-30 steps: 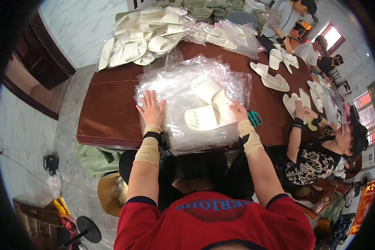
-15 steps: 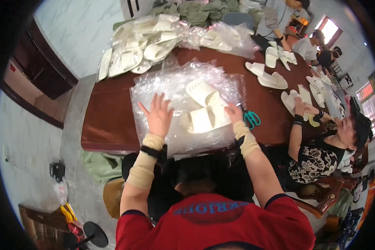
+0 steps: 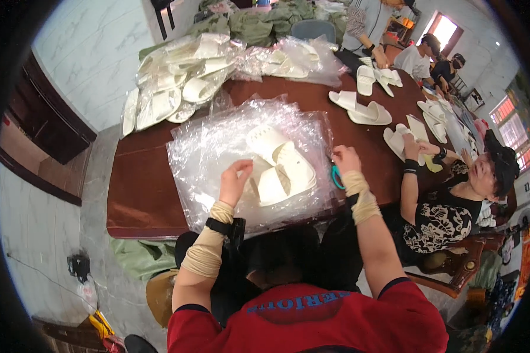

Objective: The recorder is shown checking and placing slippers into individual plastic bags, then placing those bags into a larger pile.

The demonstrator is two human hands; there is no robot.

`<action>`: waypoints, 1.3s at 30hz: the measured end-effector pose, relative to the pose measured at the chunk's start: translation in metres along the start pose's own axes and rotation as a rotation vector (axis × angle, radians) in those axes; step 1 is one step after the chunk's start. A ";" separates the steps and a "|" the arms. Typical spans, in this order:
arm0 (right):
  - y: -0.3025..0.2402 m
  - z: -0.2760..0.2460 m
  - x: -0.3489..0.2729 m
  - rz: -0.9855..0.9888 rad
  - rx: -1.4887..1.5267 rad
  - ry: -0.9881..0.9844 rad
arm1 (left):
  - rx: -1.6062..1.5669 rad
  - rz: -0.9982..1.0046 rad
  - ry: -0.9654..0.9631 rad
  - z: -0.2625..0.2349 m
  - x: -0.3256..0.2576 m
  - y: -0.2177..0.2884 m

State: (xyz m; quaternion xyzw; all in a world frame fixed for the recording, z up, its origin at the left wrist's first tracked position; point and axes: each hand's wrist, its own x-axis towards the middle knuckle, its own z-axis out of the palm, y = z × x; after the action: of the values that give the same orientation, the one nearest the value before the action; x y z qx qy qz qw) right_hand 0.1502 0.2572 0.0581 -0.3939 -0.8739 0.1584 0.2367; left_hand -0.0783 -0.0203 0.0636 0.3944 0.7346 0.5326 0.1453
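A pair of white slide slippers [image 3: 287, 181] lies on a stack of clear plastic bags [image 3: 203, 170] in front of me, one slipper partly over the other. To their left, my left hand [image 3: 235, 181] hovers over the plastic with its thumb and fingers pinched together. Whether plastic film is between them I cannot tell. My right hand [image 3: 347, 160] is at the right edge of the stack, its fingers curled together and what they hold too small to make out. Teal-handled scissors [image 3: 336, 175] lie beside that hand, partly hidden by it.
Bagged white slippers [image 3: 176, 82] are heaped at the far left of the brown table [image 3: 138, 194]. Loose slippers [image 3: 368, 113] lie along the right side. A co-worker [image 3: 453, 200] at the right handles a slipper [image 3: 396, 144]. More people work farther back.
My left hand has gone from spread fingers to a pinch and come nearer the slippers. My right hand has left the slipper and moved right to the stack's edge.
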 end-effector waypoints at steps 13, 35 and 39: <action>0.001 -0.017 -0.002 0.101 -0.550 -0.597 | -0.475 -0.163 0.144 -0.020 0.012 0.003; -0.183 -0.009 0.005 -0.766 -0.309 -0.036 | -0.429 -0.070 0.145 -0.004 0.020 0.029; -0.184 -0.016 -0.007 -0.482 -0.223 -0.145 | -0.339 -0.079 0.119 -0.019 0.009 0.022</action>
State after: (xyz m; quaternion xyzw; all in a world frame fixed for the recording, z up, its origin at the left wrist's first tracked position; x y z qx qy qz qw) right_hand 0.0502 0.1356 0.1551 -0.1859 -0.9692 0.0280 0.1594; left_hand -0.0867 -0.0239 0.0920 0.3029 0.6565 0.6650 0.1871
